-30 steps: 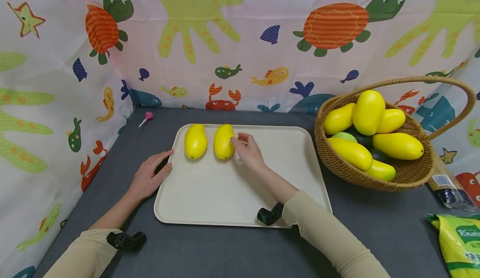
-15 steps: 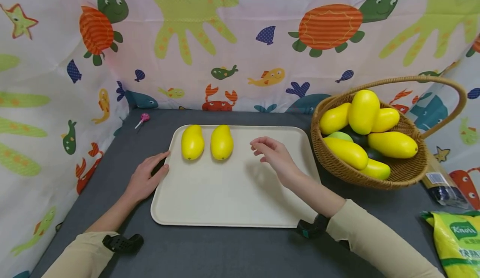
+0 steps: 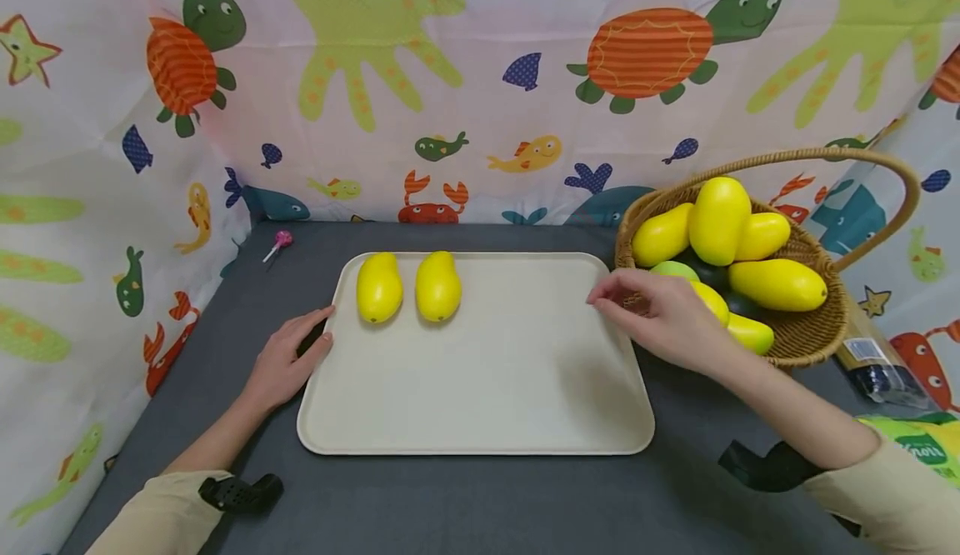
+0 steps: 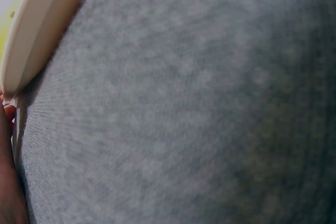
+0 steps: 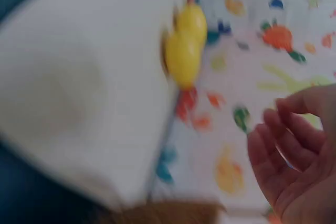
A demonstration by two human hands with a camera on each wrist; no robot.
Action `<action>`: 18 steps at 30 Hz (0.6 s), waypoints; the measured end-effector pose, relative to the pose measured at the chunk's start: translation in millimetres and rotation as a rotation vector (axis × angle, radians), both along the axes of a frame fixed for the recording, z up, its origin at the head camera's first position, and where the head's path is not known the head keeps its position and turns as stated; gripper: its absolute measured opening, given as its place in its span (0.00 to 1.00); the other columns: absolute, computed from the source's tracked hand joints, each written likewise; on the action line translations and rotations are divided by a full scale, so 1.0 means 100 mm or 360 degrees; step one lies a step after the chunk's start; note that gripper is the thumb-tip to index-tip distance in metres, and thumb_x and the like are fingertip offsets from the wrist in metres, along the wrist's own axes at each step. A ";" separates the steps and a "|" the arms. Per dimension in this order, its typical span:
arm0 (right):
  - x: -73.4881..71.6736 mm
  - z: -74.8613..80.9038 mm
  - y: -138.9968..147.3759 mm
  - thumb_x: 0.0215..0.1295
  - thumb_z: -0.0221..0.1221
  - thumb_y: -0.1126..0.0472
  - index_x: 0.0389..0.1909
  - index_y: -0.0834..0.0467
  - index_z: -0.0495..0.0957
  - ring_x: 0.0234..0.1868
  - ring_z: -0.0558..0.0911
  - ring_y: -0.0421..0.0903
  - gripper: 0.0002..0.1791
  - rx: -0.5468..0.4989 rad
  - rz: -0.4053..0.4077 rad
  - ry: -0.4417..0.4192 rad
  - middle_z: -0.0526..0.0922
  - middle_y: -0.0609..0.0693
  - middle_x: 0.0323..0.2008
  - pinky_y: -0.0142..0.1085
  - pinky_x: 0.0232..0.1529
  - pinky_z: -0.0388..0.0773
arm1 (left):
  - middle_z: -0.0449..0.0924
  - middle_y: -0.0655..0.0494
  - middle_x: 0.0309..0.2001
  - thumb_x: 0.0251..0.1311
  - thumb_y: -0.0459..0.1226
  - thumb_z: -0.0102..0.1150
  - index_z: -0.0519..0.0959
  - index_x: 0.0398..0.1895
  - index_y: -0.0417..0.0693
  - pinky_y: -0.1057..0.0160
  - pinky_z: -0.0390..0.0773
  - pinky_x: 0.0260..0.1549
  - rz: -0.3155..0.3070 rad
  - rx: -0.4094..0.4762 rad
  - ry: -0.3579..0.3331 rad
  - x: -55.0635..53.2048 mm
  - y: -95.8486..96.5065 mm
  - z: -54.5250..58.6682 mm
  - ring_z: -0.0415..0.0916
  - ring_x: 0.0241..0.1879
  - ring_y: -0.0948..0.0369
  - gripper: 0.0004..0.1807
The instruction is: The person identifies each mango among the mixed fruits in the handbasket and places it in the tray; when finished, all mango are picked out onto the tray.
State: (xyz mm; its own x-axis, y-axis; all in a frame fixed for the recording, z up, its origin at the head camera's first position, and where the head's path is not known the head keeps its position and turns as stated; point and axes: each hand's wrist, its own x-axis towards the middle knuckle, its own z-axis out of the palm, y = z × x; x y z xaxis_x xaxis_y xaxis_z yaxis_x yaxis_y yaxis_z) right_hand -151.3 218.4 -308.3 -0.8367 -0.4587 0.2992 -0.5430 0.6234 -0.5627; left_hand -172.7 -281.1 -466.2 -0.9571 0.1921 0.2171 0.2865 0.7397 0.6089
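Note:
Two yellow mangoes, a left one (image 3: pixel 379 287) and a right one (image 3: pixel 438 287), lie side by side in the back left part of a cream tray (image 3: pixel 480 388). My left hand (image 3: pixel 288 359) rests at the tray's left edge, its fingertips and thumb on the rim. Over the tray's right edge hovers my right hand (image 3: pixel 667 317), holding nothing, fingers loosely bent; it overlaps the front left of a wicker basket (image 3: pixel 813 347). Several more yellow mangoes (image 3: pixel 777 285) are heaped in that basket, with a green fruit (image 3: pixel 675 270) and dark ones among them. In the right wrist view the right palm (image 5: pixel 299 192) shows bare.
A pink lollipop (image 3: pixel 282 239) lies on the grey tabletop (image 3: pixel 450 505) at the back left. Right of the basket are a brown packet (image 3: pixel 873 355) and a yellow-green Knorr bag (image 3: pixel 926 447). A printed cloth (image 3: pixel 480 80) stands behind and along the left.
My right hand has left the right mango on the tray and moved rightward, across to the basket's near left side. The left hand keeps its place at the rim.

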 end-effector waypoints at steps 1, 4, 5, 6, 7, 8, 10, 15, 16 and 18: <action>-0.02 0.07 0.09 0.63 0.64 0.64 0.39 0.54 0.83 0.33 0.78 0.38 0.05 0.0097 -0.0025 0.0100 0.83 0.42 0.33 0.32 0.34 0.81 | 0.67 0.39 0.66 0.73 0.47 0.49 0.66 0.72 0.49 0.33 0.60 0.58 0.0002 -0.0002 0.0000 0.01 0.00 0.00 0.61 0.65 0.40 0.27; -0.12 0.24 0.38 0.61 0.65 0.62 0.39 0.56 0.83 0.33 0.78 0.42 0.06 0.0401 -0.0184 0.0254 0.83 0.45 0.33 0.38 0.34 0.79 | 0.67 0.39 0.66 0.72 0.47 0.49 0.66 0.72 0.49 0.33 0.60 0.58 0.0016 -0.0007 -0.0001 0.01 0.00 0.00 0.61 0.65 0.40 0.27; -0.17 0.29 0.48 0.61 0.65 0.62 0.39 0.56 0.83 0.33 0.78 0.44 0.07 0.0500 -0.0244 0.0265 0.83 0.46 0.33 0.40 0.34 0.78 | 0.67 0.39 0.66 0.72 0.47 0.49 0.66 0.72 0.49 0.33 0.60 0.58 0.0021 -0.0012 -0.0003 0.02 0.00 0.00 0.61 0.65 0.40 0.27; -0.22 0.32 0.58 0.61 0.65 0.61 0.40 0.58 0.83 0.33 0.78 0.46 0.08 0.0594 -0.0312 0.0250 0.83 0.49 0.33 0.42 0.33 0.77 | 0.67 0.39 0.66 0.72 0.47 0.50 0.66 0.71 0.49 0.33 0.60 0.58 0.0025 -0.0016 -0.0001 0.02 0.01 0.00 0.61 0.65 0.40 0.27; -0.27 0.35 0.67 0.62 0.64 0.60 0.41 0.59 0.82 0.34 0.78 0.49 0.09 0.0680 -0.0379 0.0213 0.83 0.52 0.34 0.45 0.32 0.77 | 0.67 0.39 0.66 0.72 0.47 0.50 0.66 0.71 0.49 0.33 0.60 0.59 0.0027 -0.0019 -0.0003 0.01 0.01 0.00 0.61 0.65 0.40 0.27; -0.33 0.37 0.77 0.62 0.64 0.59 0.42 0.60 0.82 0.34 0.78 0.51 0.11 0.0763 -0.0438 0.0171 0.83 0.54 0.36 0.46 0.32 0.76 | 0.67 0.39 0.66 0.72 0.47 0.50 0.67 0.71 0.49 0.33 0.59 0.59 0.0029 -0.0021 -0.0005 0.01 0.01 -0.01 0.61 0.65 0.40 0.27; -0.44 0.39 0.97 0.62 0.63 0.58 0.44 0.63 0.80 0.35 0.78 0.55 0.14 0.0900 -0.0528 0.0066 0.82 0.61 0.38 0.50 0.32 0.77 | 0.67 0.39 0.66 0.72 0.47 0.50 0.67 0.71 0.49 0.33 0.59 0.59 0.0033 -0.0031 -0.0003 0.01 0.01 -0.01 0.61 0.65 0.40 0.27; -0.61 0.37 1.39 0.62 0.63 0.48 0.52 0.71 0.74 0.42 0.75 0.63 0.31 0.1108 -0.0643 -0.0333 0.76 0.72 0.47 0.57 0.34 0.75 | 0.67 0.40 0.66 0.72 0.47 0.49 0.67 0.71 0.49 0.33 0.60 0.59 0.0038 -0.0042 -0.0004 0.01 0.00 -0.02 0.61 0.65 0.40 0.27; -0.63 0.36 1.46 0.61 0.63 0.45 0.53 0.72 0.73 0.42 0.74 0.64 0.34 0.1137 -0.0651 -0.0405 0.75 0.73 0.47 0.57 0.34 0.74 | 0.67 0.40 0.66 0.72 0.47 0.49 0.67 0.71 0.49 0.33 0.60 0.59 0.0038 -0.0042 -0.0002 0.00 0.00 -0.02 0.61 0.65 0.40 0.27; -0.65 0.33 1.57 0.58 0.65 0.42 0.52 0.74 0.72 0.40 0.73 0.63 0.39 0.1198 -0.0634 -0.0512 0.75 0.72 0.43 0.56 0.34 0.74 | 0.67 0.40 0.66 0.72 0.48 0.49 0.67 0.71 0.49 0.33 0.59 0.59 0.0039 -0.0039 -0.0005 0.00 0.00 -0.02 0.61 0.66 0.40 0.28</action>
